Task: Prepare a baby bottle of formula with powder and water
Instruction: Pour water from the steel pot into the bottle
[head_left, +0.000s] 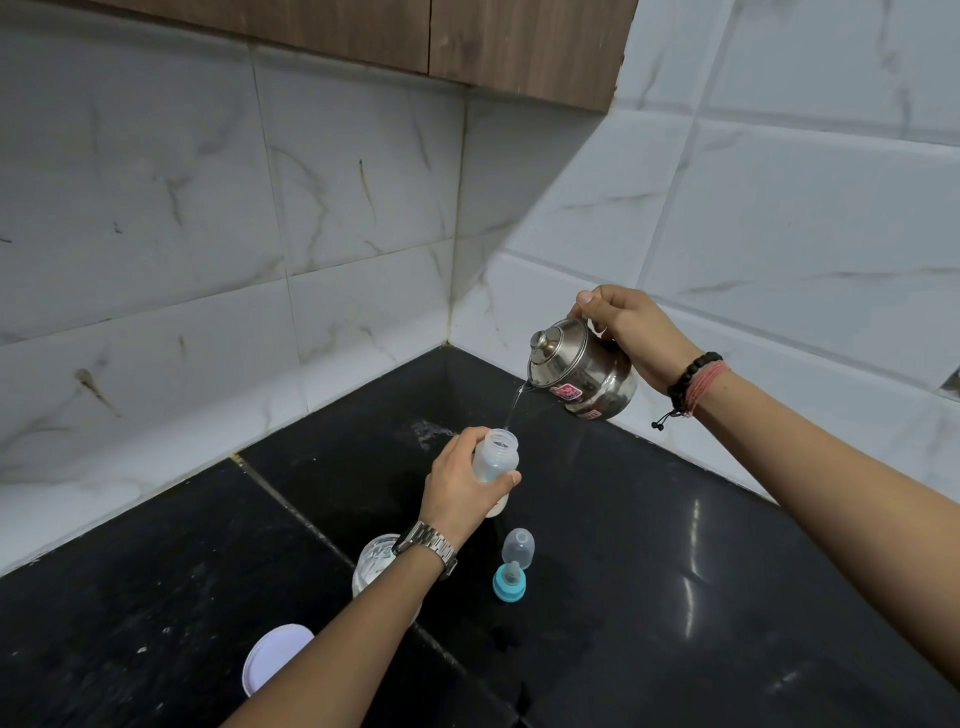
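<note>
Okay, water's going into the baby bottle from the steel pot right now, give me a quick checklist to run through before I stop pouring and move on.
1. Left hand grips the bottle firmly: ok.
2. Water stream lands inside the bottle mouth: ok.
3. Right hand holds the steel pot tilted, lid in place: ok.
4. Water level in the bottle: cannot tell, the fingers cover it.
5. Blue nipple ring and clear cap within reach on the counter: ok.
6. Counter dry behind the bottle: not ok, a wet patch shows.

Bare forearms; metal watch (427, 540) on left wrist; black bead bracelet (688, 378), red thread (705, 387) right.
</note>
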